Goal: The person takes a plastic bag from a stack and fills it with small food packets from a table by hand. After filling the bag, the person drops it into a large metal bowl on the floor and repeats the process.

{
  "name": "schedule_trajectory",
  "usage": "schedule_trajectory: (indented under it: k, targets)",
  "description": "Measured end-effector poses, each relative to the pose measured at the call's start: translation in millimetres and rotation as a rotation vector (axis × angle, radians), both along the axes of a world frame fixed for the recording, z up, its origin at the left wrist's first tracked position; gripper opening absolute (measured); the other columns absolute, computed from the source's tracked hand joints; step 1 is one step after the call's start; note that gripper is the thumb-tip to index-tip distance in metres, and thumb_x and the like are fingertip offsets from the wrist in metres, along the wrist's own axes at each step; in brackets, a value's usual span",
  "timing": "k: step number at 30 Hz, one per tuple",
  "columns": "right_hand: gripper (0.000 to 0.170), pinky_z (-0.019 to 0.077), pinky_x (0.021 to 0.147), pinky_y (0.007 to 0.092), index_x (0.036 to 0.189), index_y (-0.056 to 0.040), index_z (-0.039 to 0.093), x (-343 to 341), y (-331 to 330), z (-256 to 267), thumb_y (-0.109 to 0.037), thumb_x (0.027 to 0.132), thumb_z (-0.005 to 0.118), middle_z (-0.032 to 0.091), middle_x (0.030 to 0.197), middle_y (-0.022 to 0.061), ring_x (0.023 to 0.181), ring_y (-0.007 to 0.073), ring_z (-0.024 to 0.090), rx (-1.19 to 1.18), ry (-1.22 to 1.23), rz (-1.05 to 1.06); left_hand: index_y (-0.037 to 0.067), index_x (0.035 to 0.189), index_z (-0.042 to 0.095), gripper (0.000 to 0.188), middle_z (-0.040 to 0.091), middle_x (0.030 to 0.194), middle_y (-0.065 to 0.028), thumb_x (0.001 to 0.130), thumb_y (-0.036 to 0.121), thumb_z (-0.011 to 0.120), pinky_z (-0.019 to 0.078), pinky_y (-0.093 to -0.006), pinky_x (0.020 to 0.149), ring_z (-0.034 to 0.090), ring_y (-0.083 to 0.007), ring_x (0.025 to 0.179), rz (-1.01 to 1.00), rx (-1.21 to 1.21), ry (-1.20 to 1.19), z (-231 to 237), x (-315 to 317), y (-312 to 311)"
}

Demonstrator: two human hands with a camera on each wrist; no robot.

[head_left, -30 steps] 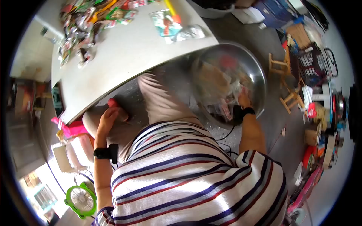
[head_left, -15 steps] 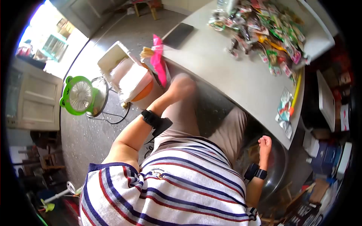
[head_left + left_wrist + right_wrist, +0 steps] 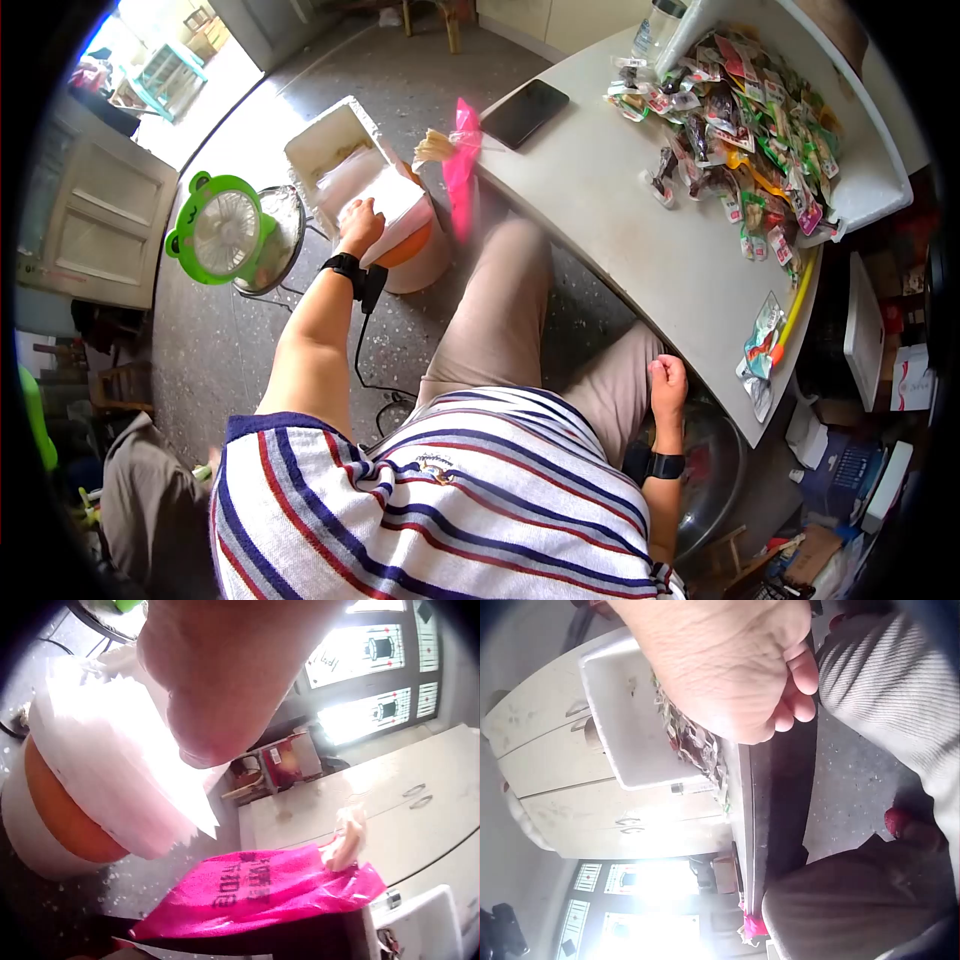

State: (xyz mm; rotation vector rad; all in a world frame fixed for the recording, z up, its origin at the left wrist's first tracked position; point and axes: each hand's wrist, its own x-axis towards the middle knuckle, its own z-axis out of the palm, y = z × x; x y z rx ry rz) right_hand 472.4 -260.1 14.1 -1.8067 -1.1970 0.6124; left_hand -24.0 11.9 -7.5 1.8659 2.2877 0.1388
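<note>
My left hand (image 3: 362,228) reaches down onto a stack of thin white sheets (image 3: 410,205), its fingertips right at the top sheets. The stack lies over a white box (image 3: 300,150) and a round bin with an orange band (image 3: 408,246). In the left wrist view the hand's heel covers part of the white stack (image 3: 112,750), and its fingers are hidden. My right hand (image 3: 668,385) is by my knee, near the table edge, its fingers loosely curled and empty. Below it a steel basin (image 3: 725,480) shows partly.
Many small wrapped snack packets (image 3: 740,120) are heaped on the table (image 3: 620,210), partly in a white tray (image 3: 880,180). Also on the table are a dark phone (image 3: 525,113), a yellow stick (image 3: 800,300) and a silver pouch (image 3: 762,350). A pink bag (image 3: 463,170) hangs at its corner; a green fan (image 3: 218,232) stands left.
My right hand has come up out of the steel basin to beside my knee. The left hand has moved from over my leg to the white sheets. The view has turned left.
</note>
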Motion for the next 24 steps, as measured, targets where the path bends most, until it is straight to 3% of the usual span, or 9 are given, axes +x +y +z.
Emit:
schedule_trajectory:
  k: [3, 7, 13, 17, 20, 24]
  targets:
    - [0.011, 0.0424, 0.061, 0.0212, 0.086, 0.0011, 0.049, 3, -1, -6, -0.003, 0.076, 0.049, 0.054, 0.072, 0.0043, 0.066, 0.0096, 0.051, 0.0, -0.053, 0.057, 0.008, 0.101, 0.052, 0.033, 0.051, 0.103, -0.0137, 0.072, 0.022, 0.044, 0.0377, -0.0376, 0.082, 0.048, -0.0282, 0.097, -0.039, -0.11, 0.073, -4, -3, 0]
    - [0.011, 0.0423, 0.061, 0.0213, 0.086, 0.0013, 0.05, 1, -1, -3, -0.002, 0.076, 0.049, 0.053, 0.072, 0.0042, 0.066, 0.0098, 0.051, -0.032, -0.084, 0.044, 0.006, 0.09, 0.055, 0.026, 0.057, 0.089, -0.0158, 0.075, 0.021, 0.039, 0.0423, -0.0397, 0.074, 0.054, -0.0314, 0.085, -0.086, -0.124, 0.106, -13, -8, 5]
    - [0.013, 0.0422, 0.061, 0.0264, 0.082, -0.0004, 0.052, 1, 2, -12, -0.01, 0.074, 0.053, 0.055, 0.072, 0.0084, 0.066, 0.0148, 0.051, -0.034, -0.003, 0.017, 0.005, 0.085, 0.056, 0.026, 0.056, 0.086, -0.0177, 0.075, 0.021, 0.038, 0.0425, -0.0402, 0.072, 0.054, -0.0325, 0.083, 0.063, -0.003, -0.022, -5, -7, 11]
    - [0.012, 0.0424, 0.06, 0.0266, 0.082, -0.0003, 0.052, 0, 3, -17, -0.009, 0.074, 0.053, 0.055, 0.072, 0.009, 0.065, 0.0153, 0.052, -0.017, -0.014, 0.019, 0.005, 0.083, 0.055, 0.023, 0.056, 0.085, -0.018, 0.071, 0.02, 0.043, 0.0425, -0.0389, 0.07, 0.054, -0.0327, 0.081, 0.021, -0.024, -0.056, -5, -13, 13]
    - [0.012, 0.0426, 0.06, 0.0267, 0.082, -0.0002, 0.052, -1, 2, -17, -0.009, 0.074, 0.053, 0.055, 0.072, 0.0093, 0.065, 0.0158, 0.052, -0.016, -0.019, 0.016, 0.005, 0.079, 0.055, 0.02, 0.057, 0.08, -0.0155, 0.067, 0.019, 0.049, 0.0425, -0.0359, 0.067, 0.055, -0.0286, 0.077, 0.041, -0.029, -0.177, -18, -21, 18]
    - [0.011, 0.0422, 0.062, 0.0217, 0.086, 0.0008, 0.048, 3, -2, -22, -0.004, 0.077, 0.049, 0.053, 0.072, 0.0047, 0.067, 0.0104, 0.052, -0.047, -0.046, 0.058, 0.004, 0.076, 0.056, 0.017, 0.058, 0.073, -0.0109, 0.066, 0.017, 0.054, 0.0421, -0.0309, 0.066, 0.055, -0.0212, 0.072, 0.142, -0.066, -0.617, -40, -37, 28]
